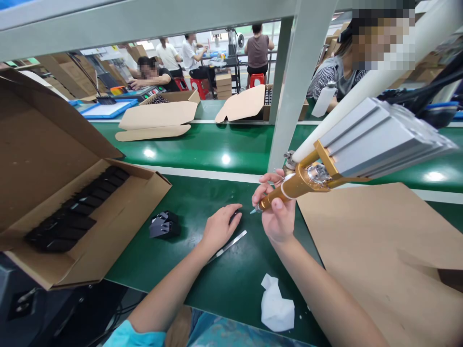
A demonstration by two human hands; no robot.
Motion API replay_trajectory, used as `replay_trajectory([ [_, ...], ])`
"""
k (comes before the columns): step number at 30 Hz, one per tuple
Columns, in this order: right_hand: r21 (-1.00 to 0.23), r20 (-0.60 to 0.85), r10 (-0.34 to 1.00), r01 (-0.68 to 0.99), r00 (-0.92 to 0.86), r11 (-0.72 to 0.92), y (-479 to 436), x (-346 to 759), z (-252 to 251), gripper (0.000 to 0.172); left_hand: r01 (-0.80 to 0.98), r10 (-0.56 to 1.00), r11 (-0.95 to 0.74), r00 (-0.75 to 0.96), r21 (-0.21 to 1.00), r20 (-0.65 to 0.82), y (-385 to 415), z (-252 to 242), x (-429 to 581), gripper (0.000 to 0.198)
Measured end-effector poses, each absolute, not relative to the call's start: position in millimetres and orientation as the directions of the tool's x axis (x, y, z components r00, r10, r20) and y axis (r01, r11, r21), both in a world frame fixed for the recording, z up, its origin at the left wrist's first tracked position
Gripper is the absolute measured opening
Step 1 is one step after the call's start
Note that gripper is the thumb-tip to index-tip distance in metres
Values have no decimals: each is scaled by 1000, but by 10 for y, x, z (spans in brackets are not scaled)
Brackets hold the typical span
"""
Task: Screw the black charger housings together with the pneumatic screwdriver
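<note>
My right hand [278, 212] is wrapped round the gold barrel of a glue dispenser [292, 185] with a silver block-shaped body. Its thin bluish tip points down and left toward my left hand. My left hand [222, 224] lies low over the green bench, thumb and fingers bent together round a small dark thing, mostly hidden. Just beneath that hand lies a pair of metal tweezers [231, 244]. To its left stand small black parts [165, 225], close together on the bench. A crumpled white tissue [277, 306] lies near the front edge.
An open cardboard box [144, 193] with rows of black parts stands at left. Flat cardboard [379, 231] covers the right side. A pale metal post [289, 82] rises behind the bench. Beyond runs a green conveyor [202, 149], with several people working past it.
</note>
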State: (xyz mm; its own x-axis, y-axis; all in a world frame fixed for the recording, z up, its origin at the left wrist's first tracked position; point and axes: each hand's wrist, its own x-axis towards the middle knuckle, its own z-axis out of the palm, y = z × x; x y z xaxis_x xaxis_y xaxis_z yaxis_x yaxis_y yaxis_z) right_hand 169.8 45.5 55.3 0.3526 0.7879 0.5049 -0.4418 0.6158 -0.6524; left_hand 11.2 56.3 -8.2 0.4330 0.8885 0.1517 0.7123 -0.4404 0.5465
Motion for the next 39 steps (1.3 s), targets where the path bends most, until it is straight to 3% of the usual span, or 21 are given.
replay_trajectory([
  [5,-636,515,788,-466,336,615,450,1702,550,30,803,869,-463,495,376,14,565,39,117,35],
  [10,-652,504,796,-458,335,605,448,1710,555,33,795,861,-475,509,376,13,565,51,115,43],
  [15,-687,474,807,-424,354,590,454,1711,552,37,816,866,-479,499,323,25,557,20,97,69],
  [19,-681,478,806,-432,348,591,458,1715,542,44,823,864,-487,503,292,24,547,32,110,47],
  [23,-702,468,814,-414,345,580,460,1719,546,43,773,867,-488,485,405,118,565,-9,137,35],
  [27,-693,486,802,-405,348,596,456,1715,556,34,690,843,-532,487,491,229,612,-83,132,34],
  [39,-687,495,798,-408,344,601,452,1713,541,28,791,854,-516,506,330,123,556,10,151,38],
])
